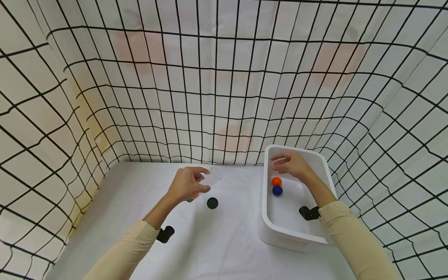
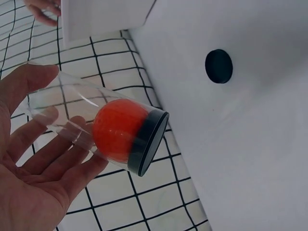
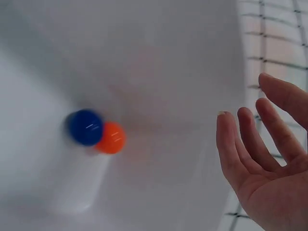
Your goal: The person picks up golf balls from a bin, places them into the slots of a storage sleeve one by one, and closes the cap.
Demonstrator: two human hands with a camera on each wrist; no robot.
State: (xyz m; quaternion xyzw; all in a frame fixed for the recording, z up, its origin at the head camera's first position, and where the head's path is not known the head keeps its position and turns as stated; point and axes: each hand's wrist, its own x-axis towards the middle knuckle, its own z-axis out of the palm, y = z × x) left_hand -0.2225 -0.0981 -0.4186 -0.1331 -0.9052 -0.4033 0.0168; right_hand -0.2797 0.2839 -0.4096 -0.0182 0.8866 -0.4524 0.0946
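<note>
My left hand (image 1: 187, 184) grips a clear plastic tube (image 2: 79, 98) above the table, thumb on one side and fingers on the other. Inside the tube a red-orange ball (image 2: 117, 130) lies against the black cap (image 2: 150, 143) at its far end. A loose black cap (image 1: 212, 203) sits on the white table near the left hand. My right hand (image 1: 291, 165) hovers over the far part of a white bin (image 1: 265, 202), fingers relaxed and apart, holding nothing. On the bin's floor below it, an orange ball (image 1: 276, 181) and a dark blue ball (image 1: 277, 190) lie side by side.
Black netting (image 1: 224, 97) rises along the table's back and both sides, in front of white cloth. The bin stands on the right part of the table (image 1: 224, 241), close to the netting. Black wrist cameras (image 1: 309, 213) show beside each forearm.
</note>
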